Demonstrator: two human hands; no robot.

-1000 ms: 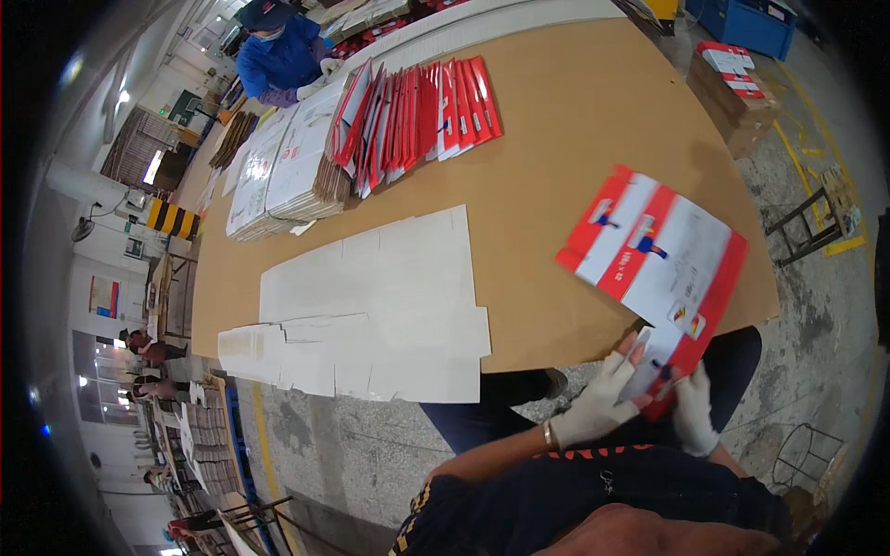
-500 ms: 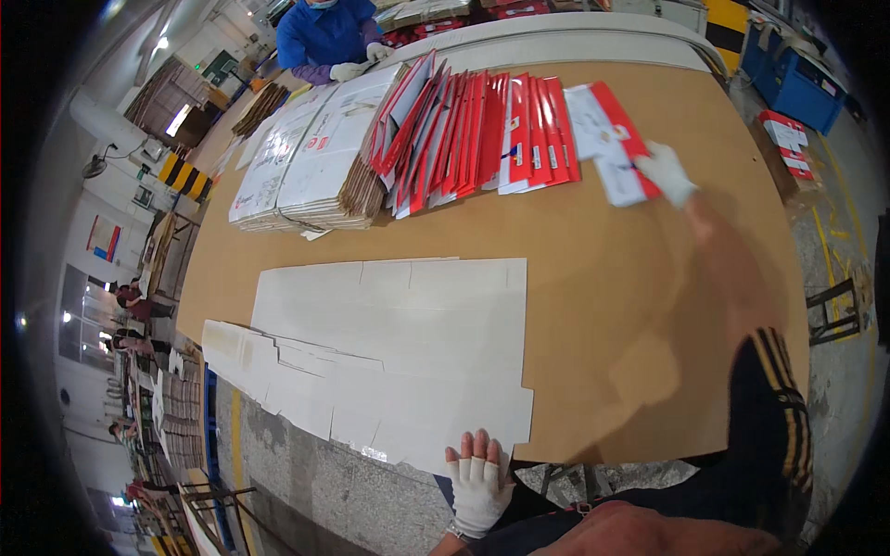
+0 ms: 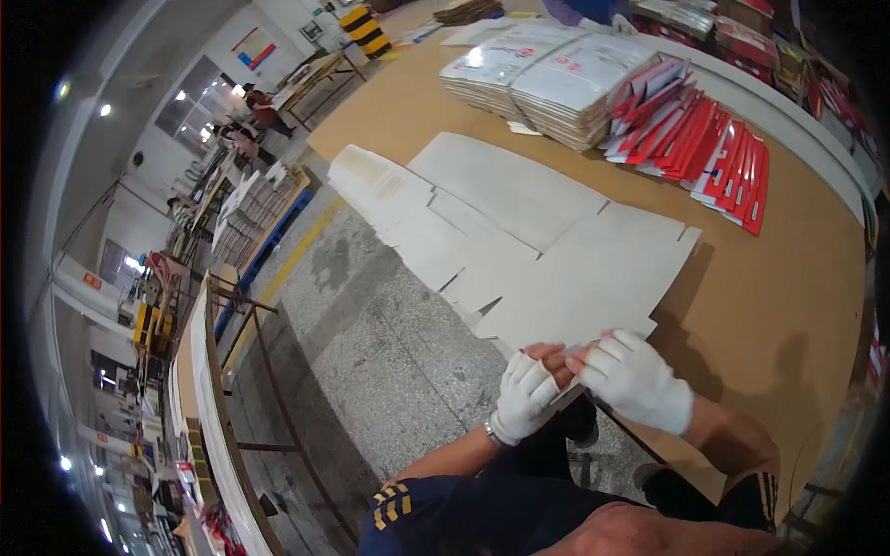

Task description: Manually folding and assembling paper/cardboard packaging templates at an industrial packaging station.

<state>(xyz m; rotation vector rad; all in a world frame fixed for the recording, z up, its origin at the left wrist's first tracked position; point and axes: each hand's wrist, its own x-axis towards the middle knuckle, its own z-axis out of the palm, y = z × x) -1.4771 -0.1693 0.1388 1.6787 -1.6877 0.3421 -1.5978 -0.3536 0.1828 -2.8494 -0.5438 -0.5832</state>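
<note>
A flat white cardboard sheet, slotted and notched along its edges, lies on the brown table top. At its near corner my left hand, in a white glove with bare fingertips, has its fingers curled round the edge. Right beside it my right hand, gloved the same way, grips the same edge with fingers bent. The two hands' fingertips nearly meet; both thumbs are mostly hidden. Behind the sheet leans a row of red and white folded cartons.
A strapped stack of flat white cartons stands on the far side, left of the red row. A co-worker's gloved hands show behind it. Left of the table are concrete floor, a metal-framed table and a pallet of stacked cardboard.
My right hand has come back from the red and white carton at the far right to the sheet's near edge. My left hand has curled its fingers. The view has turned left.
</note>
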